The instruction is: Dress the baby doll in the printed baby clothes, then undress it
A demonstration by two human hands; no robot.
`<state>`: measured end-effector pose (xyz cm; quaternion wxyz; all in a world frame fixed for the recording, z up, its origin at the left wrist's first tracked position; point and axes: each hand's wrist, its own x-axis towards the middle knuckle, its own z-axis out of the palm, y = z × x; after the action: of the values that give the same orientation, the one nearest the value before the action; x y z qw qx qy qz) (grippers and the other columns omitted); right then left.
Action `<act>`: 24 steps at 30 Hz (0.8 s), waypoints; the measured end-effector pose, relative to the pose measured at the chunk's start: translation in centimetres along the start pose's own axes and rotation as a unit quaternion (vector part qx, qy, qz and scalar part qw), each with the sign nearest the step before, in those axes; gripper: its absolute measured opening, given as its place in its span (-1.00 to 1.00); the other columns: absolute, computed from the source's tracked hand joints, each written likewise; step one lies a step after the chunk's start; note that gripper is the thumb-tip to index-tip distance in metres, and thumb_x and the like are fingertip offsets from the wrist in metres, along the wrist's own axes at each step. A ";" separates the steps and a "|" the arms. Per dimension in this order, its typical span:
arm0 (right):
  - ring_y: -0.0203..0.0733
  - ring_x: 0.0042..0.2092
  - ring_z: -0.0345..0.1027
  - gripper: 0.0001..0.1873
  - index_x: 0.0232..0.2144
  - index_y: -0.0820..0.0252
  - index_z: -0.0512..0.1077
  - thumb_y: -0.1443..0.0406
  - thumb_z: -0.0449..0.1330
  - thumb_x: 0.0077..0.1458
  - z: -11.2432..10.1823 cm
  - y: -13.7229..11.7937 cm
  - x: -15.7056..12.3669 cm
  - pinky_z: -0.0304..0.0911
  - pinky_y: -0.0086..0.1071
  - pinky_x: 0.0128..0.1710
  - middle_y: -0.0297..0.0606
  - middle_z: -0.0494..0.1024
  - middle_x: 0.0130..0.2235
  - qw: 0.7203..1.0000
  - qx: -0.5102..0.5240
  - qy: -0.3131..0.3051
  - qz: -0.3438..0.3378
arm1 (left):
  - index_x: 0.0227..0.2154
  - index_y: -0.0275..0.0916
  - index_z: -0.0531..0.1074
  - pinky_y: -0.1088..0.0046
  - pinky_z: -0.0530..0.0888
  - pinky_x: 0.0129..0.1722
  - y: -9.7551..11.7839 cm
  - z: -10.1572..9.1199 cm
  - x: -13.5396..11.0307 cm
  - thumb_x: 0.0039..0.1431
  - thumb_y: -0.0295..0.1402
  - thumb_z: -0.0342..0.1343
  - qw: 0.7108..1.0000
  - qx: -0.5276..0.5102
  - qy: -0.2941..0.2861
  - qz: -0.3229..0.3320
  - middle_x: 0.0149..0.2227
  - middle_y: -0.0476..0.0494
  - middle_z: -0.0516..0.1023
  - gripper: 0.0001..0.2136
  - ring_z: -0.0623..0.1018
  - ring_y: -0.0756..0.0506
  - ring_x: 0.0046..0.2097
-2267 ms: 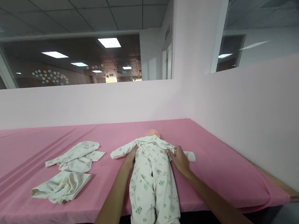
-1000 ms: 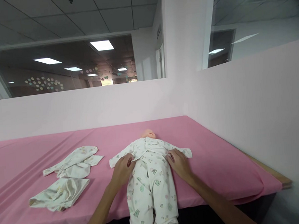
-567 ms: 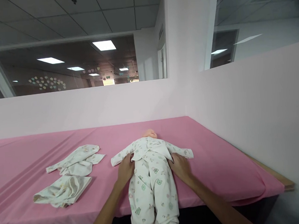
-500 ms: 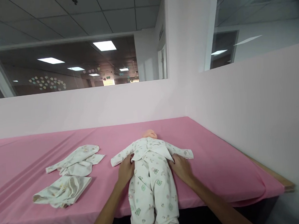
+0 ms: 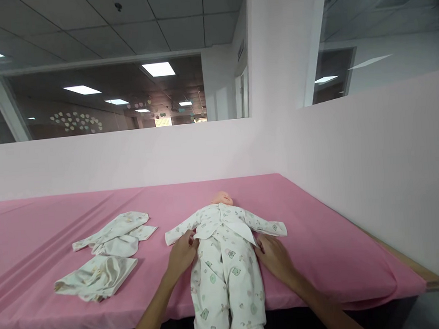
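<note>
Bed: one bed point(image 5: 323, 247), covered by a pink sheet, is seen running along the pale partition walls point(image 5: 372, 144); everything else lies on it.
Doll: one baby doll point(image 5: 226, 254) is laid on its back near the front edge of the bed, head away from the camera, legs reaching past the edge. It is dressed in a white printed top point(image 5: 223, 223) and matching trousers point(image 5: 228, 284), one of each.
Loose garments: two are counted to the left of the doll, well apart from it: a spread top point(image 5: 115, 234) farther back and a crumpled piece point(image 5: 97, 277) nearer the front, the two just beside each other.
Arms: two bare forearms are extended forward from the lower edge of the view, one on each side of the doll's legs, converging at its waist.
Left hand: the left hand point(image 5: 181, 255) is placed palm down against the doll's left-of-view side, at the hem of the top, just below the sleeve. Its fingers are lightly curled on the cloth; whether fabric is pinched cannot be told from this angle.
Right hand: the right hand point(image 5: 273, 256) is laid flat on the other side at the waist, fingers together and extended toward the hem flap, apparently pressing rather than gripping.
</note>
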<state>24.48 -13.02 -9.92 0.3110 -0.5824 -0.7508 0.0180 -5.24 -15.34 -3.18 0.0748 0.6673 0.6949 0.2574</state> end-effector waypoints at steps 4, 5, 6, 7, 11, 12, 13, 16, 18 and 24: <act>-0.15 -0.31 0.32 -0.73 -0.40 0.14 0.27 0.09 0.00 0.18 0.4 -0.2 0.5 0.04 -0.36 -0.34 -0.28 0.47 -0.38 0.998 0.044 0.019 0.028 | -0.31 -0.12 0.32 0.45 0.26 -0.39 1.1 0.4 0.5 0.24 -0.21 -0.16 0.995 -0.044 0.059 -0.060 -0.30 -0.03 0.53 -0.80 0.48 -0.10 -0.26; -0.14 -0.31 0.32 -0.69 -0.41 0.14 0.28 0.05 -0.01 0.19 0.3 0.0 0.5 0.05 -0.36 -0.34 -0.27 0.47 -0.38 0.998 0.043 0.018 0.037 | -0.31 -0.13 0.32 0.44 0.27 -0.38 1.2 0.6 0.6 0.25 -0.21 -0.18 0.995 -0.032 0.067 -0.061 -0.29 -0.04 0.53 -0.79 0.49 -0.10 -0.26; -0.13 -0.31 0.32 -0.65 -0.42 0.14 0.29 0.03 -0.04 0.20 0.3 0.1 0.6 0.05 -0.35 -0.33 -0.26 0.48 -0.39 0.998 0.038 0.016 0.045 | -0.30 -0.13 0.31 0.42 0.27 -0.37 1.1 0.8 0.7 0.26 -0.23 -0.21 0.996 -0.010 0.066 -0.059 -0.28 -0.06 0.53 -0.78 0.49 -0.11 -0.25; -0.12 -0.29 0.33 -0.62 -0.43 0.15 0.30 0.01 -0.06 0.21 0.3 0.3 0.6 0.06 -0.34 -0.32 -0.25 0.48 -0.38 0.998 0.029 0.013 0.050 | -0.28 -0.14 0.31 0.41 0.28 -0.36 1.0 1.1 0.8 0.26 -0.26 -0.23 0.997 0.018 0.060 -0.055 -0.25 -0.09 0.53 -0.78 0.50 -0.13 -0.24; -0.02 -0.16 0.30 -0.58 -0.40 0.17 0.40 0.00 -0.06 0.20 0.3 0.6 0.6 0.08 -0.25 -0.19 -0.15 0.50 -0.27 0.995 -0.047 0.007 0.085 | -0.26 -0.20 0.34 0.32 0.31 -0.30 0.0 2.1 1.2 0.19 -0.34 -0.15 0.995 0.083 0.008 -0.055 -0.16 -0.25 0.54 -0.82 0.52 -0.24 -0.16; 0.01 -0.13 0.29 -0.56 -0.40 0.17 0.41 -0.01 -0.06 0.19 0.3 0.5 0.6 0.07 -0.21 -0.16 -0.13 0.50 -0.24 0.993 -0.063 0.002 0.096 | -0.26 -0.22 0.35 0.30 0.32 -0.29 -0.2 2.4 1.4 0.18 -0.33 -0.13 0.995 0.083 0.001 -0.059 -0.16 -0.28 0.54 -0.82 0.52 -0.27 -0.15; 0.04 -0.11 0.28 -0.54 -0.40 0.18 0.42 -0.03 -0.06 0.19 0.4 0.3 0.6 0.07 -0.18 -0.13 -0.11 0.50 -0.23 0.992 -0.073 -0.005 0.107 | -0.27 -0.23 0.36 0.27 0.33 -0.28 -0.4 2.6 1.6 0.17 -0.31 -0.12 0.994 0.085 -0.005 -0.065 -0.16 -0.31 0.54 -0.81 0.52 -0.29 -0.14; 0.12 -0.06 0.25 -0.47 -0.41 0.19 0.44 -0.06 -0.10 0.19 0.5 -0.4 0.8 0.05 -0.09 -0.09 -0.08 0.49 -0.21 0.990 -0.068 -0.029 0.117 | -0.30 -0.25 0.38 0.22 0.35 -0.28 -0.7 3.1 2.4 0.17 -0.31 -0.12 0.992 0.089 -0.021 -0.083 -0.14 -0.36 0.55 -0.79 0.54 -0.34 -0.15; 0.15 -0.03 0.23 -0.48 -0.37 0.19 0.46 -0.04 -0.12 0.21 0.6 -0.9 0.9 0.05 -0.05 -0.08 -0.07 0.49 -0.18 0.992 -0.052 -0.037 0.112 | -0.32 -0.26 0.40 0.22 0.36 -0.29 -0.7 3.3 3.0 0.15 -0.33 -0.12 0.991 0.091 -0.029 -0.090 -0.14 -0.37 0.55 -0.79 0.55 -0.33 -0.16; 0.04 -0.08 0.26 -0.50 -0.48 0.17 0.40 0.05 -0.18 0.25 0.5 -0.9 0.7 0.10 -0.14 -0.12 -0.16 0.49 -0.26 0.995 -0.023 -0.045 0.092 | -0.37 -0.27 0.44 0.27 0.36 -0.32 -1.1 2.2 2.7 0.18 -0.27 -0.14 0.991 0.112 -0.037 -0.066 -0.22 -0.37 0.57 -0.73 0.56 -0.31 -0.19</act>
<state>23.33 -12.55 -9.65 0.2605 -0.6543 -0.7078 0.0557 -5.46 -12.17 -4.91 0.0420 0.6330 0.7589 0.1474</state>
